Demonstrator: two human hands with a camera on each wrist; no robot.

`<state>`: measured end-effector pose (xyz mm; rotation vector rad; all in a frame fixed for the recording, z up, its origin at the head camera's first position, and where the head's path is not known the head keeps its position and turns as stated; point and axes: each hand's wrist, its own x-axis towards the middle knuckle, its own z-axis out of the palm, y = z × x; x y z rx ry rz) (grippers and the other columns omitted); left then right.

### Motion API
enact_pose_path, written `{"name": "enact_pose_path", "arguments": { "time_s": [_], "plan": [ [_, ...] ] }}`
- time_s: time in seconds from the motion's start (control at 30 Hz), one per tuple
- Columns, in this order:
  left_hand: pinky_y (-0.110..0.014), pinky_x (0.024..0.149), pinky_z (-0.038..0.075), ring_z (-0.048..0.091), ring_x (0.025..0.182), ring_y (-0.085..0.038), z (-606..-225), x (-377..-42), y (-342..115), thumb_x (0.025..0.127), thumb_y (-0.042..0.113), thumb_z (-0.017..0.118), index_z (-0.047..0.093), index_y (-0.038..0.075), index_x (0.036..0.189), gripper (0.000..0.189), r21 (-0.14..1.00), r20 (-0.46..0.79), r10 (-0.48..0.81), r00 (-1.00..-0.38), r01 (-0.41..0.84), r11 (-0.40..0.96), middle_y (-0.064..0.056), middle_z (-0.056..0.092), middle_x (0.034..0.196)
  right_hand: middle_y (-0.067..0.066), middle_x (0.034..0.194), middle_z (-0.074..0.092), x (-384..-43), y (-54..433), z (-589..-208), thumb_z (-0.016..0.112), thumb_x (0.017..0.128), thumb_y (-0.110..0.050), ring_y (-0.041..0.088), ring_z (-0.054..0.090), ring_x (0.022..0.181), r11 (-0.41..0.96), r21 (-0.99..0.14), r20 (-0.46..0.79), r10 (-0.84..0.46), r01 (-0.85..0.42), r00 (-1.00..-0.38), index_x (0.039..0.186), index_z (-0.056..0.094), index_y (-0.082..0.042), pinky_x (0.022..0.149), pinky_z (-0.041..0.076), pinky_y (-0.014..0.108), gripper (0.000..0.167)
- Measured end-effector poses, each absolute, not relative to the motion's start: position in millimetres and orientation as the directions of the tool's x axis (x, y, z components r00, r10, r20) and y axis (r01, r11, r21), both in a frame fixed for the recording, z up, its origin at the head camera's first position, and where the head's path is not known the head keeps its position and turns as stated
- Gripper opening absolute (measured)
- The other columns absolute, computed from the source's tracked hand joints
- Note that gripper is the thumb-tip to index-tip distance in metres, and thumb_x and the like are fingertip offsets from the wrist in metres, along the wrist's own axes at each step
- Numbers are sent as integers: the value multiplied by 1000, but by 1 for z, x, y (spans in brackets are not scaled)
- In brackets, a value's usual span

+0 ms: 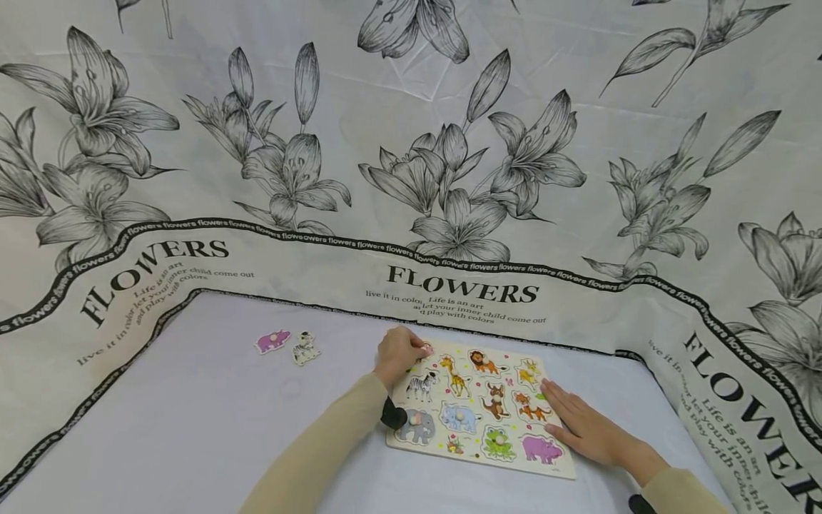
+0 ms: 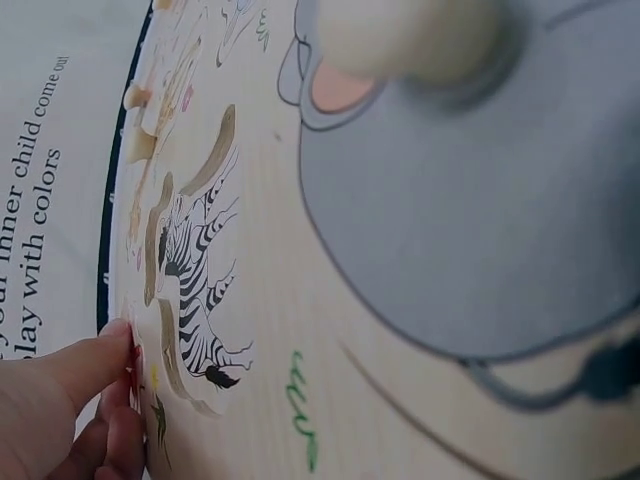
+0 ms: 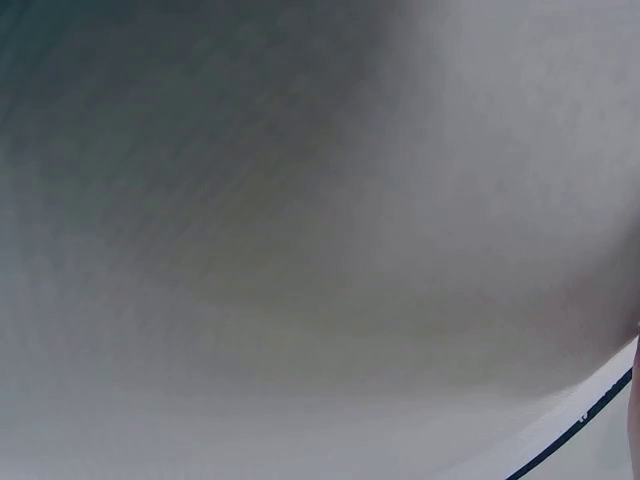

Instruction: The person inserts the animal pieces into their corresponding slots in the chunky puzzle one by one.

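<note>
A wooden animal puzzle board (image 1: pixel 565 471) lies flat on the white cloth. At its far left corner, my left hand (image 1: pixel 399 353) pinches a small pink puzzle piece (image 1: pixel 427 348), mostly covered by the fingertips. My right hand (image 1: pixel 587 428) rests along the board's right edge with fingers straight. Knobbed pieces sit in the board, among them a grey elephant (image 1: pixel 416 427), a blue rhino (image 1: pixel 459 417) and a green frog (image 1: pixel 498 444). The recess with the printed zebra (image 2: pixel 205 290) has no piece in it. The right wrist view is mostly blurred sleeve and cloth.
Left of the board, a loose purple hippo piece (image 1: pixel 272 341) and a loose zebra piece (image 1: pixel 305 348) lie on the white tablecloth (image 1: pixel 212 407). Behind rises a hanging cloth (image 1: pixel 347 178) with printed flowers, its black border running close to the board's far edge.
</note>
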<state>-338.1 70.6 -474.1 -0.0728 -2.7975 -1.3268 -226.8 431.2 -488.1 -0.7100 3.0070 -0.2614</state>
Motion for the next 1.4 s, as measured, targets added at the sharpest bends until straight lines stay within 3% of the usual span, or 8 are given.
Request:
{"name": "enact_pose_path", "arguments": {
  "time_s": [0.27, 0.47, 0.63, 0.7, 0.9, 1.03, 1.13, 1.4],
  "plan": [
    [-24, 61, 46, 60, 67, -11, -472, -334, 70, 78, 16, 79, 76, 10, 88, 12, 776, 66, 26, -997, 68, 627, -4, 74, 87, 16, 159, 20, -227, 429, -485, 42, 98, -51, -10, -8, 140, 900, -201, -67, -408, -388, -911, 153, 20, -9, 99, -14, -2, 72],
    [-28, 66, 49, 64, 72, -13, -473, -333, 70, 77, 13, 80, 77, 10, 89, 13, 750, 95, 34, -995, 94, 655, -2, 74, 83, 17, 159, 21, -227, 429, -481, 42, 98, -51, 12, 7, 149, 899, -199, -80, -411, -389, -908, 153, 21, -8, 99, -14, -2, 73],
    [-28, 69, 50, 66, 75, -12, -471, -332, 66, 78, 16, 79, 76, 10, 94, 17, 726, 77, 103, -992, 126, 676, 0, 74, 84, 17, 159, 20, -226, 428, -478, 42, 99, -50, -5, -6, 142, 898, -212, -96, -411, -385, -907, 153, 20, -6, 99, -14, -3, 73],
    [-28, 70, 51, 66, 77, -13, -468, -330, 63, 79, 18, 78, 75, 10, 96, 19, 725, 43, 143, -989, 130, 676, -2, 74, 89, 17, 159, 20, -226, 428, -478, 42, 99, -50, -5, -6, 142, 898, -207, -97, -413, -388, -906, 152, 21, -6, 99, -14, -3, 73],
    [-30, 74, 52, 65, 86, -17, -453, -324, 53, 85, 24, 73, 72, 8, 106, 27, 728, -65, 256, -964, 130, 673, -8, 72, 107, 17, 158, 22, -227, 427, -476, 43, 98, -50, 27, 18, 147, 899, -186, -87, -418, -398, -904, 152, 23, -5, 99, -14, -2, 72],
    [-36, 84, 51, 64, 98, -22, -448, -321, 44, 86, 25, 72, 71, 8, 108, 29, 736, -87, 277, -957, 126, 665, -9, 70, 112, 19, 157, 24, -227, 427, -478, 44, 98, -49, 2, -4, 146, 891, -180, -68, -434, -416, -899, 151, 25, -3, 100, -14, -2, 72],
    [-40, 89, 50, 63, 104, -25, -447, -320, 35, 86, 26, 71, 71, 9, 110, 29, 741, -65, 281, -957, 142, 656, -8, 71, 112, 20, 156, 25, -227, 428, -479, 45, 98, -48, -21, -16, 130, 884, -183, -49, -446, -431, -894, 150, 27, -2, 100, -14, -2, 72],
    [-37, 84, 51, 64, 98, -23, -448, -321, 5, 90, 24, 67, 71, 9, 111, 27, 731, 67, 274, -959, 234, 641, -7, 72, 110, 20, 156, 27, -229, 428, -477, 46, 97, -50, -22, -16, 128, 882, -167, -34, -452, -440, -892, 150, 28, -3, 100, -14, -2, 72]
  ]
}}
